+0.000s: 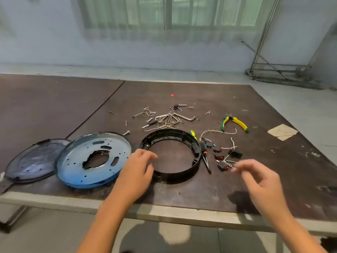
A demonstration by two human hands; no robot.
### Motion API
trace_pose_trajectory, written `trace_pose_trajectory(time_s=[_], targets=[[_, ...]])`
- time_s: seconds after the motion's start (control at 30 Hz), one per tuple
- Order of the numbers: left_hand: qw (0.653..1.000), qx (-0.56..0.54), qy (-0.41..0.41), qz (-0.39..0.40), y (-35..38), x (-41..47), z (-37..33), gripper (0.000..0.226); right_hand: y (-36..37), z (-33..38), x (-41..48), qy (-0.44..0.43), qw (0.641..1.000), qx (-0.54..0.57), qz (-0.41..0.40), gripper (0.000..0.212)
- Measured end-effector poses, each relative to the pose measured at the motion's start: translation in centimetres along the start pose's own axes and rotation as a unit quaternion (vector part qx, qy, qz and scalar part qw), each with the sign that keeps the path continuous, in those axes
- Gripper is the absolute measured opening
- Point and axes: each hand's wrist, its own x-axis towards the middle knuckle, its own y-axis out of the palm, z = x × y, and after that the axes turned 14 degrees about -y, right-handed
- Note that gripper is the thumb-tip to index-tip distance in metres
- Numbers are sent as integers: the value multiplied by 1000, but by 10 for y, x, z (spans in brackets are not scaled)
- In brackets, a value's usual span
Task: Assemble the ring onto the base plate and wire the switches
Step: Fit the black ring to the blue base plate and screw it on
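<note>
Head view: the left hand (138, 172) reaches over the near-left part of the black plastic ring (169, 133), which lies flat on the dark table (273, 189). Its fingers (147, 155) are loosely curled and slightly spread above the ring's left wall, holding nothing; whether the tips touch the plastic I cannot tell. Just left of those fingers lies the blue metal base plate (76, 161), its rim beside the ring. Further left, the plate overlaps the edge of a dark round cover (36, 161). The right hand (260, 181) hangs above the table to the ring's right, blurred, with its fingers (238, 168) relaxed, bent and empty as far as shows. Just beyond its fingertips lie the rocker switches (218, 156) with red buttons, white wires (228, 132) and a black socket (235, 153). An orange-and-black screwdriver (206, 159) lies between the switches and the ring. Well past both hands' fingertips are a heap of screws (164, 119), a hex key (186, 117) and yellow-green pliers (237, 122).
</note>
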Motion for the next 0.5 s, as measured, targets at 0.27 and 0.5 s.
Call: trace_pose_trajectory(time_s=[0.27, 0.5], targets=[[989, 126, 65, -27, 52, 25, 6, 44, 80, -69, 101, 33, 996, -25, 77, 39], [993, 31, 78, -84, 59, 26, 15, 26, 115, -114, 146, 64, 978, -117, 160, 25]])
